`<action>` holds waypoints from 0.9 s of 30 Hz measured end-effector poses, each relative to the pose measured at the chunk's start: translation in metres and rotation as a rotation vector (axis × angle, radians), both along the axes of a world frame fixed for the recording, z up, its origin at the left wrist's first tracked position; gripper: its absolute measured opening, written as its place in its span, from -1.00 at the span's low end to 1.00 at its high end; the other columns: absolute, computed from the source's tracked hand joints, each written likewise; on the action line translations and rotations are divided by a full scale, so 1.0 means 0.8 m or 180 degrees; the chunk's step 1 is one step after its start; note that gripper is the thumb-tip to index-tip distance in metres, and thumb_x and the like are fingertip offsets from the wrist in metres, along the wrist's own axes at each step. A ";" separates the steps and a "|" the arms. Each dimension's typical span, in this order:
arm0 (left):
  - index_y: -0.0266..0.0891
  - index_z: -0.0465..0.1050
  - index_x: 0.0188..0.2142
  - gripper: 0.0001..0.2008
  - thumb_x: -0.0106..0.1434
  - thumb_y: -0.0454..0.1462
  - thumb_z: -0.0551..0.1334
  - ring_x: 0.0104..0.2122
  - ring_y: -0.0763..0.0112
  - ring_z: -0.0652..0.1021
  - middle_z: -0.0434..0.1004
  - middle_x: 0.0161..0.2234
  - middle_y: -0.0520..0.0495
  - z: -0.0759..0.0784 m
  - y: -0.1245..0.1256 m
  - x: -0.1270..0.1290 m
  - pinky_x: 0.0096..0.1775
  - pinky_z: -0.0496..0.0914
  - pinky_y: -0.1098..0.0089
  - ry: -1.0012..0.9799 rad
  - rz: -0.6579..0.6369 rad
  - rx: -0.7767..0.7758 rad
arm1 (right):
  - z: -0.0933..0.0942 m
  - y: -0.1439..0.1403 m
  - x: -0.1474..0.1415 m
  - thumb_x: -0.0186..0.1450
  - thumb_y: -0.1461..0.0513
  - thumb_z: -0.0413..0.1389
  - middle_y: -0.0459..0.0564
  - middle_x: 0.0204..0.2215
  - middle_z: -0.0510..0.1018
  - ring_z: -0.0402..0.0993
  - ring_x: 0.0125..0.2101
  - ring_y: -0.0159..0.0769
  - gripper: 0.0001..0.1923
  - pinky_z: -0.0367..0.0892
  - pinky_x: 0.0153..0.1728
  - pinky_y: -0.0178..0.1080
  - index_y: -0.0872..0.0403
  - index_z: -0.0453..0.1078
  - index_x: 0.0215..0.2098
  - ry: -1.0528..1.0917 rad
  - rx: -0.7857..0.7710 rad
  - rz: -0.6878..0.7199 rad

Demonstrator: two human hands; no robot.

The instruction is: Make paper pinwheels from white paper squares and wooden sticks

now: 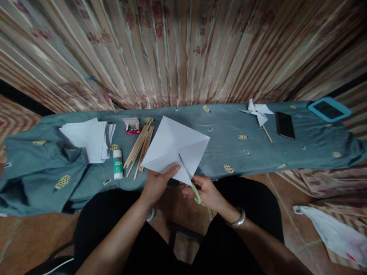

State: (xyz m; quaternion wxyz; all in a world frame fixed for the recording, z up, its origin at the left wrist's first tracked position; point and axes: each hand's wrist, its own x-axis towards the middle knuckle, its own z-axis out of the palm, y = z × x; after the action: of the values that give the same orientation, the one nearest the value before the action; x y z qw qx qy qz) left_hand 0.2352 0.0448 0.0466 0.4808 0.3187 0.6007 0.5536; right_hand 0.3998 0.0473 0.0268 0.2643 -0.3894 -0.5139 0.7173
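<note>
A square sheet of white paper (179, 143), creased along its diagonals, is tilted up over the front edge of the table. My left hand (157, 182) grips its lower left edge, thumb on top. My right hand (202, 191) is closed around the green handles of a pair of scissors (196, 194) at the paper's bottom corner. A dark blade tip shows near the middle of the sheet, with a cut line running down toward the corner. Most of the blades are hidden by the paper.
Left on the cloth-covered table (223, 152) are stacked paper (88, 139), a glue stick (117, 164), wooden sticks (139, 147) and a small red box (132, 126) of metal pieces. Rightward lie a paper pinwheel (258, 111), a phone (285, 125) and a blue-framed tablet (329, 109). A curtain (177, 53) hangs behind.
</note>
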 end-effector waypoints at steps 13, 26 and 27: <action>-0.25 0.57 -0.22 -0.63 -0.08 -0.23 0.42 -0.21 0.18 0.61 0.66 -0.24 -0.14 -0.004 -0.002 0.001 -0.08 0.48 0.20 0.0008 0.0022 0.0024 | -0.001 0.001 0.001 0.02 -0.07 0.34 -0.15 -0.61 0.47 0.35 -0.61 -0.45 -0.53 0.33 -0.53 -0.35 0.13 0.51 -0.31 -0.0037 -0.0124 0.0026; -0.28 0.54 -0.23 -0.54 -0.18 -0.22 0.49 -0.26 0.24 0.59 0.63 -0.24 -0.12 -0.005 0.012 -0.032 -0.11 0.48 0.21 -0.0490 0.0626 0.0260 | 0.011 0.010 0.041 0.18 -0.10 0.21 -0.13 -0.49 0.43 0.24 -0.54 -0.49 -0.52 0.19 -0.52 -0.39 0.13 0.43 -0.20 -0.0654 0.0339 0.0902; -0.27 0.54 -0.24 -0.54 -0.19 -0.22 0.49 -0.27 0.24 0.59 0.63 -0.25 -0.11 -0.005 0.013 -0.037 -0.11 0.49 0.21 -0.0510 0.0663 0.0276 | 0.015 0.014 0.052 0.18 -0.11 0.20 -0.11 -0.48 0.46 0.27 -0.54 -0.47 -0.51 0.20 -0.53 -0.38 0.13 0.42 -0.19 -0.0614 0.0204 0.0988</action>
State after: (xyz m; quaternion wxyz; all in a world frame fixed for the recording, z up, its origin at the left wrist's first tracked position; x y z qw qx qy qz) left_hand 0.2052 0.0550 0.0423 0.4529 0.2299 0.5657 0.6497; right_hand 0.4412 0.0581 0.0386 0.1122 -0.3638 -0.6133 0.6920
